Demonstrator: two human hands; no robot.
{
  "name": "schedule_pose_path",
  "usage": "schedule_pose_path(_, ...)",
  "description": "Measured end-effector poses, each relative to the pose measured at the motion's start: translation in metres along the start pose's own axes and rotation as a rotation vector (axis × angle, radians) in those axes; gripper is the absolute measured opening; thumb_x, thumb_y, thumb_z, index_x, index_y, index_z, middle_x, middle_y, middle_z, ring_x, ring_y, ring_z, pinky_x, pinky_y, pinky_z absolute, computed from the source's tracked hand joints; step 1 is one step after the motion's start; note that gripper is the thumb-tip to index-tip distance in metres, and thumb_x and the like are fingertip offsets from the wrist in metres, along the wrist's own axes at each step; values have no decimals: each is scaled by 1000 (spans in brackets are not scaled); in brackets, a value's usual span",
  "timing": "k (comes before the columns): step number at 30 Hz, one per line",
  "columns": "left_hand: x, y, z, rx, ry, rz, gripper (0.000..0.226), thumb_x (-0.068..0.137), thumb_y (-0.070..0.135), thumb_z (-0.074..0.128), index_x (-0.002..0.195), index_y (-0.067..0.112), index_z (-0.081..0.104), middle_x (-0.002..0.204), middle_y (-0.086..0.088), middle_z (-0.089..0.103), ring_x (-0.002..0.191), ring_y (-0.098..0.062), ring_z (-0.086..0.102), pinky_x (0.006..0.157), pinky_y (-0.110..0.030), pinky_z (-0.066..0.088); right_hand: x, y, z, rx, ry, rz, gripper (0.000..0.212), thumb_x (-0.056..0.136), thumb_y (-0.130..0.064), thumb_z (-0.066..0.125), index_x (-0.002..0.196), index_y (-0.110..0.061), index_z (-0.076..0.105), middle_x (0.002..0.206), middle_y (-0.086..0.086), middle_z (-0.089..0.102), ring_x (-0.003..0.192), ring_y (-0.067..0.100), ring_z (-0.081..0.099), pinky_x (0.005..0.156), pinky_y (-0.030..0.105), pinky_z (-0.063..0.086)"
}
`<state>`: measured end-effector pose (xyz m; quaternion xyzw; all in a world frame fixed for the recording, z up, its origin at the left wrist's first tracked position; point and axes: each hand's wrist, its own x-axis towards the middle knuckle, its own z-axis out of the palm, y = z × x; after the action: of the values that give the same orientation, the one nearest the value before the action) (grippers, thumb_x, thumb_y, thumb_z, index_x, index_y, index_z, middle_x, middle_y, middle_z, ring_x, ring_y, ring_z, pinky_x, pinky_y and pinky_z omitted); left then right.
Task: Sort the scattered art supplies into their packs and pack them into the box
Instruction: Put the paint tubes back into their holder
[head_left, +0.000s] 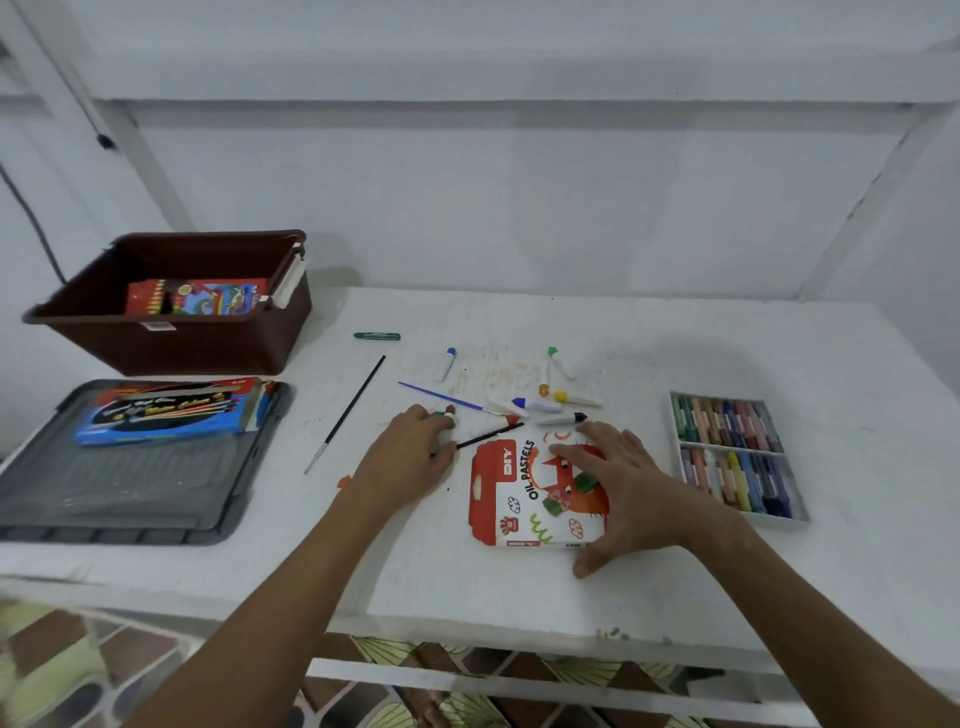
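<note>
A scuffed white-painted table (675, 597) carries everything. At its back left corner sits a deep brown plastic box (171, 343) with a bright printed crayon pack (197, 297) lying inside; in front of it lies a flat grey ribbed plastic lid (130, 488) bearing a blue-and-red cardboard pack (161, 410). On the right rests a clear rectangular tray of oil pastels (735, 454) — two compartments of stubby waxy sticks in many colours. Near the front middle lies a glossy white-and-red card sleeve printed "OIL PASTELS" (511, 499). The right hand (618, 483) lies flat on the sleeve, fingers spread and straight, thumb at its near edge. The left hand (415, 452) is just beside the sleeve, fingers curled around small tubes and a thin black brush (488, 435). Beyond the hands, small white paint tubes (537, 404) with coloured caps lie scattered, alongside a long black brush (353, 405), a thin blue brush (447, 398) and a green marker (377, 336).
</note>
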<state>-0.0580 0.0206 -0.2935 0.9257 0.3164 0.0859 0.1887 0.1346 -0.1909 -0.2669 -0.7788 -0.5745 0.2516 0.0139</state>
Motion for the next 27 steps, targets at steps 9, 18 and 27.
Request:
schedule_pose_path(9, -15, -25, -23, -60, 78, -93, 32, 90, 30, 60, 121, 22, 62, 99, 7, 53, 83, -6, 48, 77, -18, 38, 34, -42, -7, 148, 82, -154, 116, 54, -72, 74, 147, -45, 9, 157, -15, -7, 144, 13, -16, 116, 51, 3)
schedule_pose_path(18, -48, -99, -85, -49, 203, -374, 30, 89, 23, 61, 118, 16, 65, 108, -7, 62, 93, -19, 58, 82, -24, 42, 120, -155, -7, 237, 228, -446, 57, 86, -31, 68, 137, -17, 47, 142, 1, 45, 134, 14, 36, 110, 19, 20)
schedule_pose_path(27, -95, -222, -156, 82, 266, -841, 42, 85, 24, 58, 126, 14, 58, 116, -22, 59, 113, -35, 52, 95, -38, 41, 195, -282, 7, 288, 170, -495, 48, 82, -30, 71, 125, -11, 59, 113, 6, 64, 100, 19, 58, 81, 16, 38)
